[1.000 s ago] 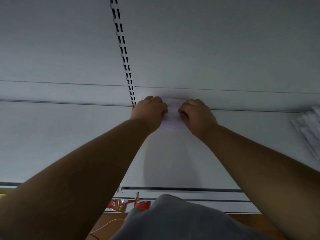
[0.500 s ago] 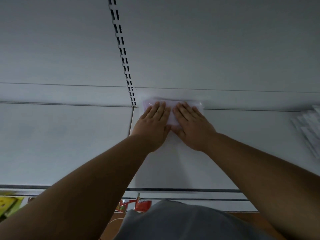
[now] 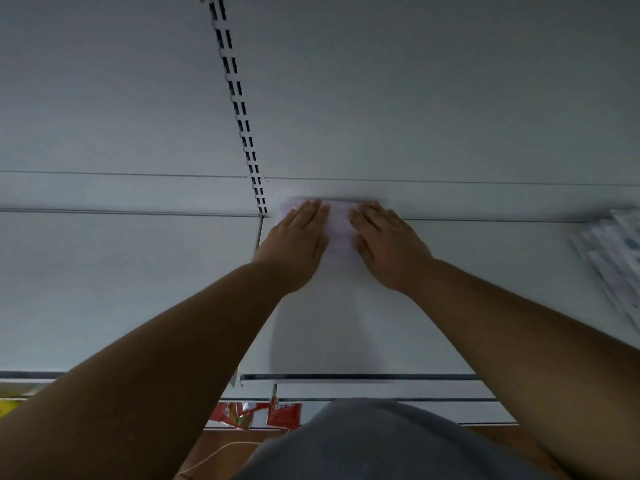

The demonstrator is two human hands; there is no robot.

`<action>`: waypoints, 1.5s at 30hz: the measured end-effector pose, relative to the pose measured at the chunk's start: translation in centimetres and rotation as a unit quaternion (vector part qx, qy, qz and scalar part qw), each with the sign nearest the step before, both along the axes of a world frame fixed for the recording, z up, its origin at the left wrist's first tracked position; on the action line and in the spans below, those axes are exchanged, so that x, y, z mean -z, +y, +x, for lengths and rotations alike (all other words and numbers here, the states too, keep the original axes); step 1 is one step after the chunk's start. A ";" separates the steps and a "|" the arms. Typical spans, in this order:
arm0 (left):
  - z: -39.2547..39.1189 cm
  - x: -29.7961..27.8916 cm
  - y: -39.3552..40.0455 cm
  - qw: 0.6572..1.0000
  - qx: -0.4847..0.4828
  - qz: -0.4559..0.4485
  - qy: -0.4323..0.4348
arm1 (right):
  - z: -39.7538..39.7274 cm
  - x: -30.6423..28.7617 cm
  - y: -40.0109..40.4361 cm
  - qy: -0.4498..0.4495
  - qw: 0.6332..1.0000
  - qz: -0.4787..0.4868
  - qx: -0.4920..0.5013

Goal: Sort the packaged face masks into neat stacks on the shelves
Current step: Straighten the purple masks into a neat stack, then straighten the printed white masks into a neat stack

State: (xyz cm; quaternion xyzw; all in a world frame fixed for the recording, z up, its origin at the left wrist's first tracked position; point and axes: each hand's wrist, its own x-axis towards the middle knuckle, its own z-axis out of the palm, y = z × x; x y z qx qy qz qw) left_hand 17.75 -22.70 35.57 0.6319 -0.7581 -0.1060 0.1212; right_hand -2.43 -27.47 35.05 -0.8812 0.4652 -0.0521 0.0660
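While both flat hands, left hand (image 3: 298,239) and right hand (image 3: 386,242), press the mask pack (image 3: 338,220) with straight fingers, push gently so it stays square against the shelf (image 3: 346,323) back.

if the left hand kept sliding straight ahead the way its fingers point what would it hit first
Most likely the back wall of the shelf. The left hand lies flat on the mask stack, fingers pointing at the wall, and the stack's far edge seems to be already against it, though depth is hard to judge.
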 end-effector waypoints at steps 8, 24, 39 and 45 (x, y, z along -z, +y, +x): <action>-1.1 -1.0 0.4 0.996 -0.070 -0.046 0.002 | -0.2 -2.4 0.3 -0.015 1.000 -0.026 -0.001; -16.4 -2.6 2.5 0.982 0.136 -0.120 0.059 | -16.2 -7.1 6.0 -0.129 0.974 -0.041 0.182; -39.7 -1.5 0.7 0.984 0.129 -0.074 0.102 | -39.8 -6.5 4.5 -0.113 0.966 -0.034 0.231; -46.0 -1.6 -0.2 0.980 0.055 0.048 0.185 | -43.4 -3.5 3.2 -0.011 0.970 0.082 0.230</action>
